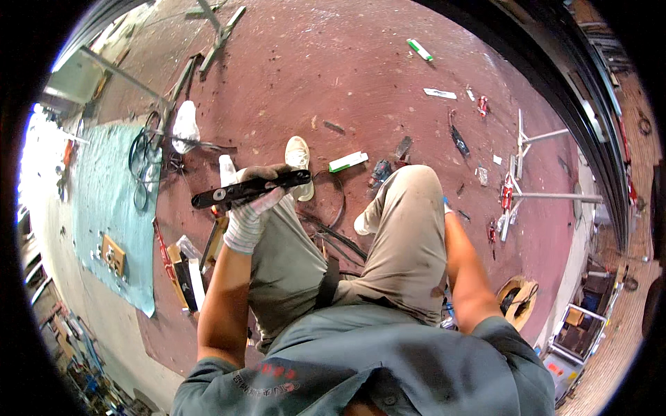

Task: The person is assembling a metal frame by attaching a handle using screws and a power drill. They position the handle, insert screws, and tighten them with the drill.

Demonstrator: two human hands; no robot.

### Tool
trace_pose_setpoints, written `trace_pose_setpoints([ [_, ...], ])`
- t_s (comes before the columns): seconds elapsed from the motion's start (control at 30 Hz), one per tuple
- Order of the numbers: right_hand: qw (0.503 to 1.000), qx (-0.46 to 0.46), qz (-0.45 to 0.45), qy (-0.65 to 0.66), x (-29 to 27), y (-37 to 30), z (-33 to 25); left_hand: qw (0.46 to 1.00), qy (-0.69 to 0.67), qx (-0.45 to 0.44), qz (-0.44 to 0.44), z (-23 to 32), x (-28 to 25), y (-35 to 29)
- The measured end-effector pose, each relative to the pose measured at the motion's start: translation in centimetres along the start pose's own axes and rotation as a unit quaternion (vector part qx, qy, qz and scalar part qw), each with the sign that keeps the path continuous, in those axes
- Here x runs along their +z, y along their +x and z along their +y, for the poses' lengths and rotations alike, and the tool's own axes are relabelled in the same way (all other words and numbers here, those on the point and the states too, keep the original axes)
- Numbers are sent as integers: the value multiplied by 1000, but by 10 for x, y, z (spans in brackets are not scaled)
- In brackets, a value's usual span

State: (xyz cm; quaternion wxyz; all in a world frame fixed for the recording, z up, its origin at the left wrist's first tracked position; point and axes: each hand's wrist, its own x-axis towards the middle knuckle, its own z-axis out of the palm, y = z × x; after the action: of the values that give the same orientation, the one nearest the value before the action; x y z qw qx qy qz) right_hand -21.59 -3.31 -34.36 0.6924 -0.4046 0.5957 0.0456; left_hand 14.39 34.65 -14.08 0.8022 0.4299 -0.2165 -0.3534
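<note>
The person's left hand (251,208), in a pale knit glove with a darker patch over the fingers, is clenched around a long, narrow black bar (239,191) with rounded ends, grasping it near its middle; the bar lies nearly level, its right end slightly higher, raised in front of the left thigh (286,239), with a light round spot showing towards its left end. The right hand (447,206) is almost wholly hidden behind the outer side of the right knee (415,186), only a blue-white sliver showing past the forearm, so I cannot tell whether it is grasping anything. Just beyond the bar's right end is a white shoe (297,154), and to the right of that a green-and-white carton (348,162) lies on the reddish-brown floor (284,90), near a power drill (379,173) that sits just past the right knee. Black cables (340,238) curve across the floor between the legs. Left of the gloved hand, an open carton (187,281) with black and white pieces lies beside a teal sheet (104,201), which bears a brown block (113,255) with metal fittings; a white plastic bag (185,128) lies farther off, near the sheet's upper edge
</note>
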Motion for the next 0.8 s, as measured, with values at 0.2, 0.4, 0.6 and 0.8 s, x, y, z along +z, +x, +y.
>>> trace_pose_setpoints([
  [0.2, 842, -316, 63, -433, 33, -6, -150, 999, -8, -1, 36, -9, -24, 23],
  [0.4, 785, -404, 17, -469, 140, -101, -205, 925, 371, -79, 22, 2, -14, 59],
  [0.6, 602, -659, -47, -447, 224, -206, -159, 994, 97, 35, 24, -34, -42, 67],
  [0.8, 513, -767, -26, -383, 201, -373, -188, 996, -71, -39, -24, -42, -83, 68],
])
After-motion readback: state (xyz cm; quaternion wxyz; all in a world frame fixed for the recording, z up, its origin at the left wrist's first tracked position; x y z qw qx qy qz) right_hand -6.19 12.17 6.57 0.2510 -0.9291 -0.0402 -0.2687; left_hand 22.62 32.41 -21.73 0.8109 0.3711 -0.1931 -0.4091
